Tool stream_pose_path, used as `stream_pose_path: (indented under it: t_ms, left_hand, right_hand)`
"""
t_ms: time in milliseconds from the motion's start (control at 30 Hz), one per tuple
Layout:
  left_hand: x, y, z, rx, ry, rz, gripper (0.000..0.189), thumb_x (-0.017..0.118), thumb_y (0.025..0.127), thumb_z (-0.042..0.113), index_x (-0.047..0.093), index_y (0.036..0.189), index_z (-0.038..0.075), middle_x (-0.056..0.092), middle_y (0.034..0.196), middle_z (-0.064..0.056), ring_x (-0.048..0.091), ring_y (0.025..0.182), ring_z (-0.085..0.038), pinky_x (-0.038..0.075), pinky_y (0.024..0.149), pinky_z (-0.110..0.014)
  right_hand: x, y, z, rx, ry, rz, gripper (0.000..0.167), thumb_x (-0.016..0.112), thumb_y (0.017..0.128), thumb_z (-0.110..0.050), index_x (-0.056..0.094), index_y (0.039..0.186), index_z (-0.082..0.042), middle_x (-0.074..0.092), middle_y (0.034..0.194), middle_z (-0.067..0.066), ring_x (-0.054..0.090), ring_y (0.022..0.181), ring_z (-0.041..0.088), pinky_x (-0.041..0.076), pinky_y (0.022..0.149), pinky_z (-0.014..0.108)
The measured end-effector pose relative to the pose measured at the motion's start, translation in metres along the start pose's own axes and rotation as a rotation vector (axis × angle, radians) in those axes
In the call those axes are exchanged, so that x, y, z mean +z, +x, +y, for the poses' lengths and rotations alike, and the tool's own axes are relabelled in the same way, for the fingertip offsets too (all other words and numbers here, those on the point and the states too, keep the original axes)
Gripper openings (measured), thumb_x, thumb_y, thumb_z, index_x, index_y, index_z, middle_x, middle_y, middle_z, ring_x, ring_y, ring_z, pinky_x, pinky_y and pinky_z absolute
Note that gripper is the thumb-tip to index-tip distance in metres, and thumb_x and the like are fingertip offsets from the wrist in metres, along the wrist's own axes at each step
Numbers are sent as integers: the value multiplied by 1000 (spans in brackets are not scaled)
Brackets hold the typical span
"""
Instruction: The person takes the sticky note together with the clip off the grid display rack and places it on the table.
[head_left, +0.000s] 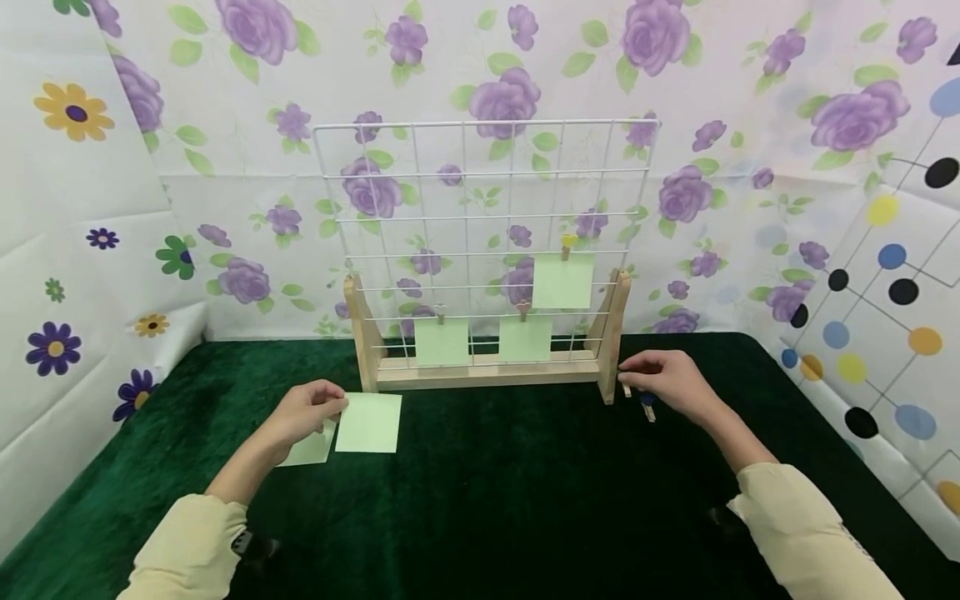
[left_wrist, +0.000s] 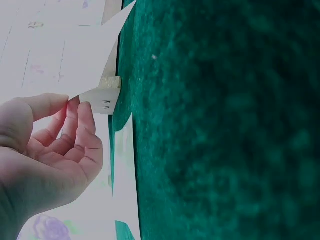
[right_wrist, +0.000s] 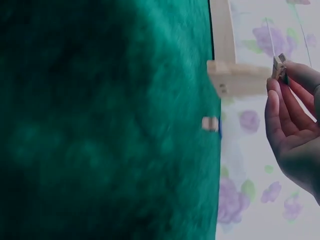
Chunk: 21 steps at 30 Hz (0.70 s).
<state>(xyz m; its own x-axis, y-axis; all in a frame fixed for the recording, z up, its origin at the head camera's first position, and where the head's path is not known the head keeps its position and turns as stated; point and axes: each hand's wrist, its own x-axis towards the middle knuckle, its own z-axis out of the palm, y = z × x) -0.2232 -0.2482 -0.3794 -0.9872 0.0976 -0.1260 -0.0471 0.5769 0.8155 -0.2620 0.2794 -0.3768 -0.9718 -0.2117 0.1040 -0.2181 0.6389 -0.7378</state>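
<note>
My left hand (head_left: 309, 412) pinches a pale green square of paper (head_left: 369, 422) at its edge between thumb and fingers, raised above the cloth. Another green paper square (head_left: 306, 450) lies on the cloth, partly hidden behind that hand. My right hand (head_left: 667, 379) pinches a small wooden clothespin (right_wrist: 279, 69) between thumb and fingertips, beside the right foot of the rack. A second clothespin (head_left: 648, 407), with a blue decoration, lies on the cloth just under the right hand. On the white wire grid rack (head_left: 487, 218), clothespins hold three green papers, one (head_left: 564, 282) higher at the right.
The rack's wooden base (head_left: 487, 375) stands at the back of a table with a dark green plush cloth (head_left: 487, 500). A floral sheet (head_left: 465, 50) hangs behind it. Patterned sheets (head_left: 900, 250) cover the sides.
</note>
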Motion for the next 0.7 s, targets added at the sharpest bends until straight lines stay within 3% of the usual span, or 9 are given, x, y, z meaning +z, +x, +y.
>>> stream_pose_path:
  t_ms: [200, 367, 700]
  left_hand:
    - [-3, 0, -2, -42, 24, -25, 26, 52, 100, 20, 55, 113, -3, 61, 99, -13, 57, 88, -24, 46, 70, -38]
    - [-5, -1, -4, -57, 46, -23, 26, 53, 99, 19, 56, 112, -4, 59, 93, -11, 53, 82, -24, 43, 65, -35]
    - [-6, 2, -10, -81, 104, -12, 25, 55, 99, 19, 58, 110, -4, 60, 93, -12, 53, 78, -23, 42, 62, -33]
  right_hand:
    - [-10, -6, 16, 45, 22, -8, 37, 69, 90, -31, 69, 109, 0, 68, 98, 11, 63, 83, 27, 51, 75, 44]
    - [-18, -11, 29, 84, 20, -20, 38, 69, 91, -31, 68, 111, 1, 67, 102, 11, 63, 86, 29, 52, 74, 42]
    - [-32, -16, 49, 153, 41, -85, 35, 67, 93, -25, 66, 115, 3, 63, 114, 16, 62, 89, 21, 54, 75, 32]
